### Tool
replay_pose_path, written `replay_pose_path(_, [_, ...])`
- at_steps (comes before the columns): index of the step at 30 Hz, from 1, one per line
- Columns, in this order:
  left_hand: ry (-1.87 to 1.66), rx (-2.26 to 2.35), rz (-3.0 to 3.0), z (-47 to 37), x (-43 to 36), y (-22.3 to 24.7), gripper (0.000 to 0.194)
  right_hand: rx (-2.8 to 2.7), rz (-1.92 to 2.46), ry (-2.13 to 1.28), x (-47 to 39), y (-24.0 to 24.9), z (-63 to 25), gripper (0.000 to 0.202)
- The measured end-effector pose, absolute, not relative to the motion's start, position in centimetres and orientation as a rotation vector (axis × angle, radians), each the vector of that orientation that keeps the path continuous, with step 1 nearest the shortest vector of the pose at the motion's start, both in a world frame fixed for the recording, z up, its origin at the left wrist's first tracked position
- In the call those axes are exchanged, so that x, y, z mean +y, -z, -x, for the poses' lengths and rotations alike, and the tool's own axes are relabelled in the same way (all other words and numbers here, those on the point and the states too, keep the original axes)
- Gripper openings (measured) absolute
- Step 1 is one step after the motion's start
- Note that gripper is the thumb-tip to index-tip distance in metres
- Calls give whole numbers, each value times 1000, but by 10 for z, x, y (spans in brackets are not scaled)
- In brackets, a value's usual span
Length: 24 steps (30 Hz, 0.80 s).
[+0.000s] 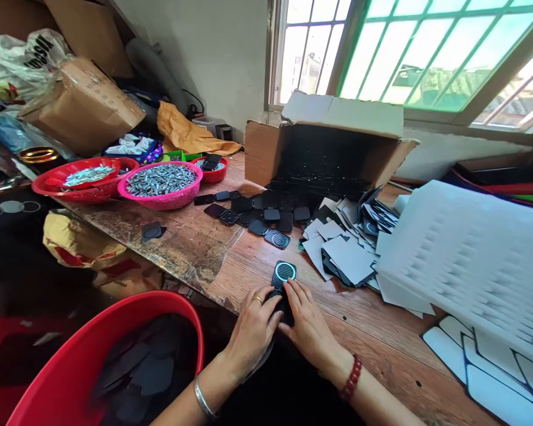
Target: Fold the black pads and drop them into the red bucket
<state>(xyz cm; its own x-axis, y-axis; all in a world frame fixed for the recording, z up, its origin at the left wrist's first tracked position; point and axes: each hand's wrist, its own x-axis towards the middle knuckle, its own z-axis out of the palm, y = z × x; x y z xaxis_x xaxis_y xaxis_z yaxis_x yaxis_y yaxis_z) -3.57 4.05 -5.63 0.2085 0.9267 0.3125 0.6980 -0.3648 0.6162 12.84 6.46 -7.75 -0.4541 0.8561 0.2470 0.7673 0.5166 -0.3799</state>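
Observation:
My left hand point(256, 322), with a ring and a silver bangle, is closed on the left side of a black hinged device point(285, 271). From the right, my right hand point(305, 319), with a red bead bracelet at the wrist, presses its fingers on the same device. The device's far half shows a pale ring around a ribbed disc; its near half is mostly hidden under my fingers. Just beyond lies a similar ringed piece point(277, 238) among several black square pieces point(272, 215) on the wooden table point(244, 272).
An open cardboard box point(263, 154) stands behind the pieces. Loose grey and white cards point(349, 258) and a white tray point(462, 260) lie right. Pink basket point(160, 203) of metal parts stands left; red tub point(195, 319) of dark pieces sits below the table edge.

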Motion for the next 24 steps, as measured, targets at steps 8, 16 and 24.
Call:
replay_pose_path(8, [-796, 1633, -2248, 47, 40, 60, 39, -2393, 1294, -419, 70, 65, -127, 72])
replay_pose_path(16, [-878, 1537, -2312, 59, 48, 73, 37, -2056, 1442, -183, 90, 27, -195, 24])
replay_pose_path(24, [-962, 1421, -2385, 47, 66, 70, 31, -2006, 1798, 19, 130, 34, -248, 17])
